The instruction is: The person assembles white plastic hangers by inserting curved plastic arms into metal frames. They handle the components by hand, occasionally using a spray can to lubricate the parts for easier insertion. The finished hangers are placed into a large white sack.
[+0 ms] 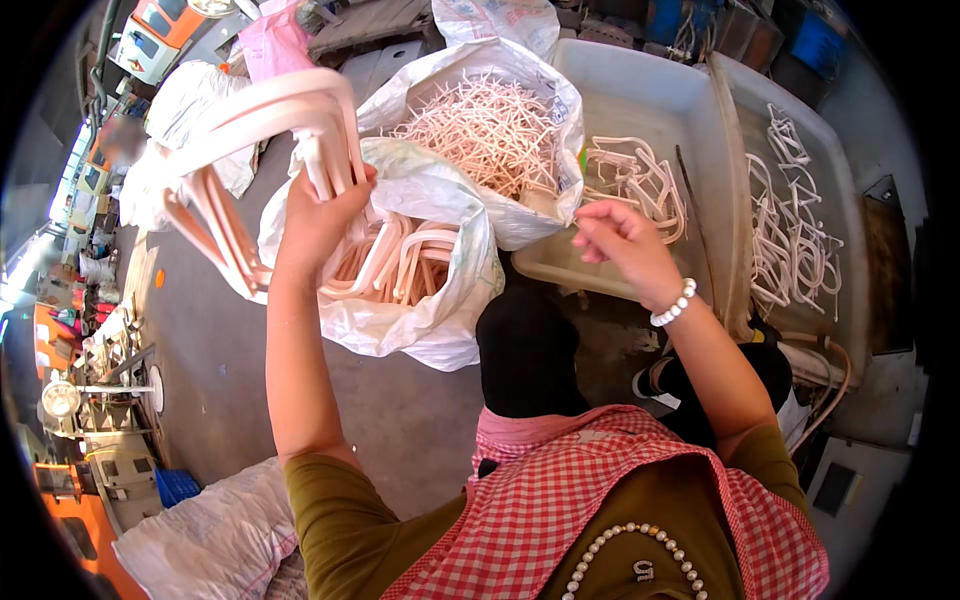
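My left hand (325,215) is closed round a bundle of bent pale-pink plastic frames (260,115), raised above the floor. Just beneath it stands an open white woven sack (415,325) with more such bent pieces (395,260) inside. My right hand (625,245), with a white bead bracelet at the wrist, is beside the edge of a second white sack (535,225). Its thumb and fingers are drawn together in a pinch; anything between them is too small to make out. The second sack is full of short, thin pink plastic sprigs (480,130).
At the right are two pale plastic tubs: the nearer-left tub (650,90) and the far-right tub (850,190), both with loose pink frames (790,235). A thin rod (693,190) leans in the left one. Filled sacks (215,530) lie lower left; orange-and-white machines (150,40) line the left.
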Demonstrator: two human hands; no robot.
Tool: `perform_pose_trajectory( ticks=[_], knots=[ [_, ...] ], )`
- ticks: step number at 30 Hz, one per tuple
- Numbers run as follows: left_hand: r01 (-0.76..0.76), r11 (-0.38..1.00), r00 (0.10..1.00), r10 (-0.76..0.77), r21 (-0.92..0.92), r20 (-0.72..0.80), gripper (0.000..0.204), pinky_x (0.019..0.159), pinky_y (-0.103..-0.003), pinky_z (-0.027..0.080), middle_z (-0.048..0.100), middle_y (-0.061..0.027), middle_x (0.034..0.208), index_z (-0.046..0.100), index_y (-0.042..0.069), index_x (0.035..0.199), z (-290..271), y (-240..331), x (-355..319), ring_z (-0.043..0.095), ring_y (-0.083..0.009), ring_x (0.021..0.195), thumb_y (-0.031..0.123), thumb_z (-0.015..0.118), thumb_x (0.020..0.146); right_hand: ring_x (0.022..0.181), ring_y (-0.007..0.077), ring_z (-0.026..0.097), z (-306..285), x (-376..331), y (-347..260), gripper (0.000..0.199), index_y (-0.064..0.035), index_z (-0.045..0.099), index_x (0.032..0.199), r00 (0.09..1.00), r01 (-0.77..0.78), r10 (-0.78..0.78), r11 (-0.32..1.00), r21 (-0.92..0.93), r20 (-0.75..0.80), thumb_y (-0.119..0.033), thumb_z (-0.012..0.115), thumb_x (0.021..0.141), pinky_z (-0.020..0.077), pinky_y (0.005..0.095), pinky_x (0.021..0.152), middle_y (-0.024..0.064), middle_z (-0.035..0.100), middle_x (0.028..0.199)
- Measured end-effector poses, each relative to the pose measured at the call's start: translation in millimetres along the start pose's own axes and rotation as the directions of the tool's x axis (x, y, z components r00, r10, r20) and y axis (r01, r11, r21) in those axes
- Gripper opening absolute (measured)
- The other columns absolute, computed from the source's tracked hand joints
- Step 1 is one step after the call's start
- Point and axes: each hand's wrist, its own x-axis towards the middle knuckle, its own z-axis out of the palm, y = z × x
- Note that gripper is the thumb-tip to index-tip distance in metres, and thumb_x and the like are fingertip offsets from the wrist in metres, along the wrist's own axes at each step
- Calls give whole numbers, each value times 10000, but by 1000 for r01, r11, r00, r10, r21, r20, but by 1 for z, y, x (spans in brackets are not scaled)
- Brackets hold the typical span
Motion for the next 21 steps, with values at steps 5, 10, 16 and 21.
perform_pose_trajectory(
  ticks=[5,10,16,21],
  knots=[
    [290,944,952,-269,-158,145,246,719,-270,491,662,-71,856,633,-4,955,4,-36,-36,621,-140,797,59,672,721,816,121,588,32,32,43,545,16,515,1223,994,36,-6,964,-263,113,-331,694,842,487,259,713,64,625,908],
    [501,859,760,-377,-107,530,279,717,-274,503,668,-81,841,630,-22,956,21,-67,-70,629,-157,790,55,683,694,878,136,584,84,55,48,602,-8,420,1283,914,-300,354,918,-259,197,-349,675,857,495,281,759,55,592,980],
    [808,584,417,-467,-82,780,363,755,-336,534,656,-139,928,560,-40,1108,27,-114,-36,649,-217,826,49,585,757,755,142,598,106,62,78,204,-28,490,1003,942,-333,329,941,55,66,-181,576,900,508,301,611,69,582,930],
    [815,541,469,-410,-205,782,341,769,-356,544,656,-152,915,569,-38,1101,45,-128,15,657,-242,836,51,584,773,772,138,605,111,35,61,144,-12,459,1015,983,-179,182,973,143,-9,-119,504,930,560,306,666,68,570,908]
  ],
)
